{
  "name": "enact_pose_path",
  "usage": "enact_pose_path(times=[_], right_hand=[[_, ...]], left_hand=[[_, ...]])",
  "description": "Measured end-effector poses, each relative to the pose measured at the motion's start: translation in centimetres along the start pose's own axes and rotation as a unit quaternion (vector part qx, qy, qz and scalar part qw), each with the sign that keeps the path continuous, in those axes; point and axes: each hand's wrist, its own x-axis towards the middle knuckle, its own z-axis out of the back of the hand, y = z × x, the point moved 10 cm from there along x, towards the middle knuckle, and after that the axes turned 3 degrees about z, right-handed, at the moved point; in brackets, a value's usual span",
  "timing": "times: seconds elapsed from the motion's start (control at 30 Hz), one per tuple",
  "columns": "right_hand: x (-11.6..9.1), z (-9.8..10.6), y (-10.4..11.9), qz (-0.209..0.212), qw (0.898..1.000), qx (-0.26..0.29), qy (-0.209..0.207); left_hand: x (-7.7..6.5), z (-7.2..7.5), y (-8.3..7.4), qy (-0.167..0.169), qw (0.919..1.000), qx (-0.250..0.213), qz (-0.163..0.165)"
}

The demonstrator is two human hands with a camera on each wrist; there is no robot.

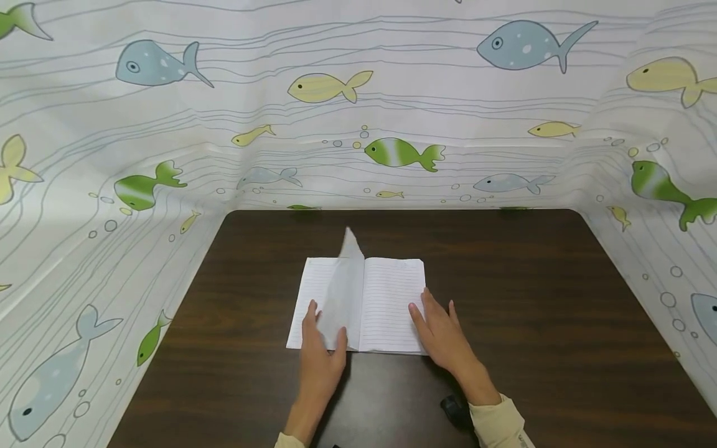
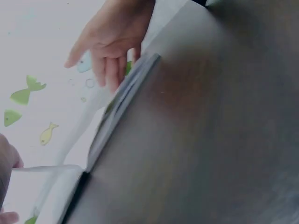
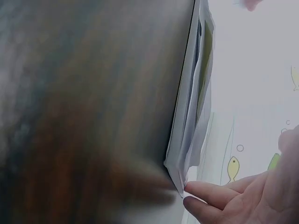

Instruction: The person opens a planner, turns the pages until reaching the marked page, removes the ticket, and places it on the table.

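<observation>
An open notebook with ruled white pages lies on the dark table. One loose-standing page rises near the spine and leans toward the left side. My left hand is at the lower left of the notebook, its thumb and fingers spread apart beside the raised page. At the right edge, my right hand has its fingers extended, with the thumb over the ruled page. In the right wrist view, the fingertips of that hand touch the notebook's corner.
The dark wood table extends around the notebook on all sides. A white sheet with printed fish stands along the back and both sides. Beside my right wrist is a small black object.
</observation>
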Motion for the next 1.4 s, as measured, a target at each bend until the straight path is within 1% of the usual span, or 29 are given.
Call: enact_pose_path(times=[0.07,0.17,0.27,0.37,0.43,0.47,0.53,0.6,0.63,0.7,0.73,0.8,0.83,0.9,0.97,1.07,1.23,1.33,1.4], right_hand=[[0.0,0.1,-0.1,0.0,1.0,-0.005,0.0],[0.0,0.1,-0.1,0.0,1.0,-0.01,0.002],[0.0,0.1,-0.2,0.0,1.0,-0.015,0.004],[0.0,0.0,-0.2,-0.002,1.0,-0.018,0.005],[0.0,0.0,-0.2,-0.002,1.0,-0.022,0.005],[0.0,0.0,-0.2,0.0,1.0,-0.024,0.004],[0.0,0.1,0.0,0.006,1.0,-0.03,0.002],[-0.1,0.2,0.3,0.019,0.999,-0.043,-0.004],[-0.1,0.3,0.6,0.027,0.998,-0.053,-0.008],[-0.2,0.5,1.1,0.044,0.996,-0.073,-0.018],[-0.2,0.6,1.4,0.053,0.995,-0.081,-0.023],[-0.3,0.9,1.9,0.068,0.993,-0.093,-0.034],[-0.3,0.9,2.1,0.074,0.992,-0.098,-0.039],[-0.3,1.0,2.3,0.08,0.991,-0.102,-0.044],[-0.2,0.9,2.4,0.082,0.99,-0.104,-0.045],[-0.1,0.4,2.3,0.079,0.991,-0.102,-0.035],[-0.1,-0.5,2.5,0.084,0.992,-0.097,-0.018],[-0.1,-1.0,2.8,0.092,0.992,-0.088,-0.016],[-0.1,-1.2,3.1,0.096,0.992,-0.079,-0.015]], left_hand=[[0.1,1.1,0.0,-0.039,0.9991,0.016,-0.004],[0.4,2.0,0.3,-0.066,0.9966,0.049,0.0],[0.7,2.4,0.5,-0.073,0.993,0.093,-0.009],[0.9,1.9,0.4,-0.056,0.9895,0.128,-0.034],[0.8,1.1,0.1,-0.031,0.9884,0.138,-0.057],[0.8,0.6,-0.2,-0.015,0.9885,0.133,-0.071],[0.5,-0.7,-0.6,0.035,0.9887,0.113,-0.091],[0.1,-2.4,-1.0,0.104,0.9845,0.091,-0.108],[-0.2,-3.3,-1.2,0.141,0.9798,0.084,-0.114],[-1.0,-4.9,-1.4,0.208,0.9671,0.083,-0.12],[-1.3,-5.4,-1.5,0.233,0.9608,0.084,-0.123],[-1.8,-6.1,-1.6,0.262,0.953,0.089,-0.124],[-1.9,-6.2,-1.6,0.267,0.9513,0.091,-0.125],[-1.9,-6.3,-1.7,0.268,0.9513,0.09,-0.123],[-1.8,-6.2,-1.7,0.264,0.9538,0.083,-0.118],[-1.6,-5.9,-1.5,0.256,0.9581,0.07,-0.107],[-1.2,-5.4,-1.1,0.231,0.9676,0.046,-0.091],[-1.0,-5.3,-0.8,0.228,0.9695,0.039,-0.083],[-1.0,-5.3,-0.6,0.231,0.9697,0.027,-0.073]])
